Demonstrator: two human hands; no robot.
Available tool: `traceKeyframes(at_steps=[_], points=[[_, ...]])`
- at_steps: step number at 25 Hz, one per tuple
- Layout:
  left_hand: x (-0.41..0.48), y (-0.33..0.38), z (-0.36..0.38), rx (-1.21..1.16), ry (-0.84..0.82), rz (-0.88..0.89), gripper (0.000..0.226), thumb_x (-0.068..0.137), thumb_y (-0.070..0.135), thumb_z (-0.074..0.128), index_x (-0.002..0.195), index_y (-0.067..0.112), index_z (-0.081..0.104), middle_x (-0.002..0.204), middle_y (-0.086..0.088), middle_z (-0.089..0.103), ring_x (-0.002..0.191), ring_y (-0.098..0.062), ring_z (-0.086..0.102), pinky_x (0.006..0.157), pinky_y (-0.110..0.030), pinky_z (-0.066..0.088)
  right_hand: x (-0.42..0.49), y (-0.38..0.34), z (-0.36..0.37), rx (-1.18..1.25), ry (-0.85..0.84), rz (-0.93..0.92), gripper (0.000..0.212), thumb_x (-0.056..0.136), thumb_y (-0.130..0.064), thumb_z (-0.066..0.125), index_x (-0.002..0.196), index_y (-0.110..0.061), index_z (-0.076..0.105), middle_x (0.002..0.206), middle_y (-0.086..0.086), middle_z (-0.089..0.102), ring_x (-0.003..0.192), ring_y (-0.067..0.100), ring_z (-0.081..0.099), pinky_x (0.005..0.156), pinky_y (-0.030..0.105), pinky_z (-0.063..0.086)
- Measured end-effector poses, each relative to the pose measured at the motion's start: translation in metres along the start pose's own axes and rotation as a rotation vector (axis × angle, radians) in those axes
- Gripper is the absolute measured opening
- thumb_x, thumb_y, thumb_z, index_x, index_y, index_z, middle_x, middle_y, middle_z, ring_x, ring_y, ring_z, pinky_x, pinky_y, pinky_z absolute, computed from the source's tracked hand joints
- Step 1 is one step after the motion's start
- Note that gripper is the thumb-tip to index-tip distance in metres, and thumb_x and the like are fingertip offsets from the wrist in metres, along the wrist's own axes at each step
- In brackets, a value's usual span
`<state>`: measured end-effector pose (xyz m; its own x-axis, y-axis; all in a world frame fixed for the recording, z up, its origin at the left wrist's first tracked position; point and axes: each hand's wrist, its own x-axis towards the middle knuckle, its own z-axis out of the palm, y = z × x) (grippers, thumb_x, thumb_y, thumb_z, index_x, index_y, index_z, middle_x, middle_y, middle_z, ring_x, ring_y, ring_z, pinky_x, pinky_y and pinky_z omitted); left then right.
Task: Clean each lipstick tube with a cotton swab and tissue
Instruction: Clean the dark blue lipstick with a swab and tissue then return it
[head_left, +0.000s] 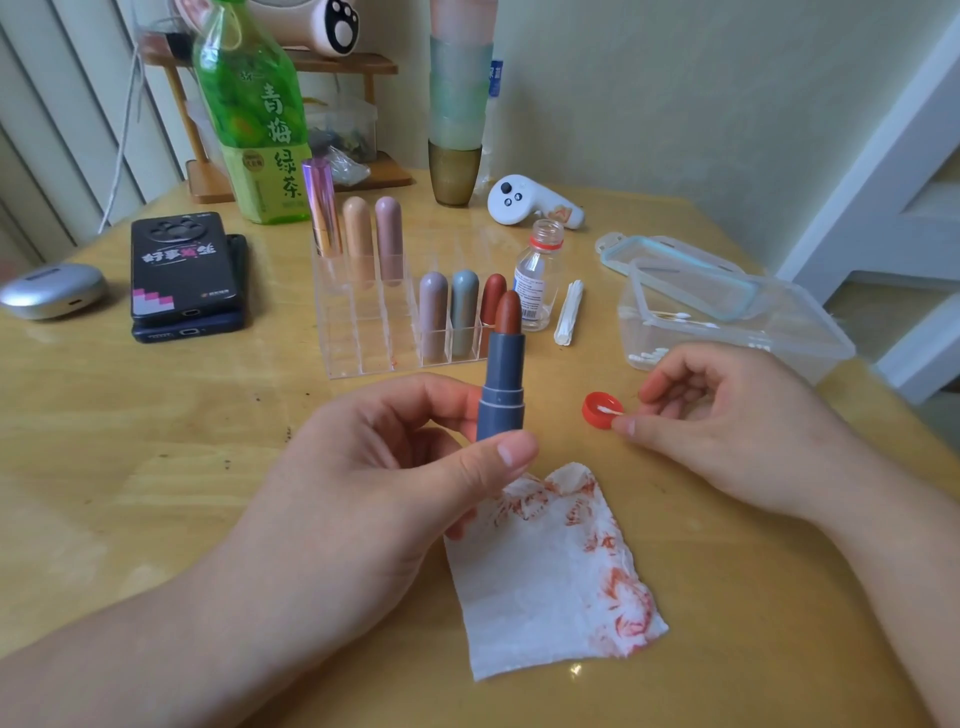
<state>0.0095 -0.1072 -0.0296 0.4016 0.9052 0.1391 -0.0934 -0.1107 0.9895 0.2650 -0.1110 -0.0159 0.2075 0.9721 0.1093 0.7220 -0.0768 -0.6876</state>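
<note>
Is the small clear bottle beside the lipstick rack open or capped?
Open. The bottle has a bare neck; a red cap lies upturned on the table, the right hand holding a cotton swab in it.

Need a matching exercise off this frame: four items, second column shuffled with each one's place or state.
Column 1
1. open lipstick
2. cotton swab
3. tissue
4. small bottle

Column 2
A. lies flat on the table, stained red
B. stands uncapped, just right of the clear organizer
C. held upright in the left hand
D. pinched by the right hand, tip in the red cap

Pairs: 1-C, 2-D, 3-A, 4-B
</note>
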Motion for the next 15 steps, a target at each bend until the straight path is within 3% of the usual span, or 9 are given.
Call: traceKeyframes(at_steps=[2,4,5,8,11,13,15], points=[[0.0,0.001,-0.001,0.015,0.02,0.005,0.035,0.062,0.045,0.08,0.088,0.021,0.075,0.061,-0.005,0.063,0.054,-0.018,0.052,0.056,-0.029,0.047,-0.006,-0.008,-0.004,-0.012,0.142,-0.078,0.024,0.067,-0.035,0.084,0.079,-0.023,0.067,0.073,-0.003,0.066,0.055,0.008,0.053,0.054,0.018,0.046],[0.0,0.003,-0.001,0.029,0.045,0.005,0.034,0.062,0.046,0.08,0.087,0.024,0.075,0.06,-0.007,0.062,0.054,-0.018,0.052,0.056,-0.032,0.047,-0.018,-0.021,-0.005,0.03,0.246,-0.206,0.017,0.072,-0.032,0.082,0.078,-0.024,0.067,0.072,-0.003,0.065,0.054,0.021,0.052,0.052,0.028,0.046],[-0.001,0.004,-0.001,0.042,0.054,0.005,0.035,0.062,0.047,0.08,0.088,0.024,0.075,0.061,-0.007,0.062,0.054,-0.018,0.052,0.057,-0.034,0.047,-0.026,-0.028,-0.002,0.04,0.226,-0.276,0.015,0.074,-0.03,0.082,0.078,-0.025,0.068,0.072,-0.004,0.065,0.055,0.021,0.052,0.052,0.03,0.046],[-0.001,0.005,0.0,0.105,0.071,0.007,0.037,0.062,0.05,0.08,0.089,0.024,0.075,0.064,-0.01,0.064,0.056,-0.019,0.053,0.061,-0.04,0.045,-0.043,-0.039,0.019,-0.144,-0.068,-0.412,0.02,0.078,-0.037,0.077,0.093,-0.031,0.066,0.086,-0.019,0.061,0.081,-0.002,0.054,0.07,0.01,0.04],[-0.002,0.007,0.002,0.141,0.081,0.011,0.039,0.063,0.052,0.079,0.09,0.025,0.075,0.078,-0.013,0.07,0.062,-0.026,0.059,0.069,-0.051,0.05,-0.043,-0.036,0.033,-0.328,-0.271,-0.407,0.036,0.08,-0.044,0.07,0.113,-0.041,0.054,0.1,-0.029,0.05,0.104,-0.006,0.044,0.09,0.012,0.035],[-0.003,0.008,0.003,0.168,0.084,-0.001,0.037,0.064,0.051,0.08,0.091,0.026,0.074,0.083,-0.008,0.072,0.069,-0.039,0.064,0.075,-0.055,0.051,-0.043,-0.036,0.033,-0.304,-0.274,-0.351,0.036,0.081,-0.039,0.071,0.112,-0.044,0.054,0.098,-0.029,0.051,0.104,-0.003,0.047,0.09,0.013,0.036],[-0.003,0.007,0.003,0.167,0.026,-0.041,0.035,0.066,0.048,0.081,0.093,0.026,0.074,0.086,-0.004,0.075,0.079,-0.043,0.068,0.082,-0.056,0.052,-0.043,-0.037,0.029,-0.116,-0.311,-0.238,0.033,0.082,-0.025,0.073,0.105,-0.042,0.058,0.094,-0.02,0.059,0.095,0.001,0.057,0.081,0.016,0.045]])
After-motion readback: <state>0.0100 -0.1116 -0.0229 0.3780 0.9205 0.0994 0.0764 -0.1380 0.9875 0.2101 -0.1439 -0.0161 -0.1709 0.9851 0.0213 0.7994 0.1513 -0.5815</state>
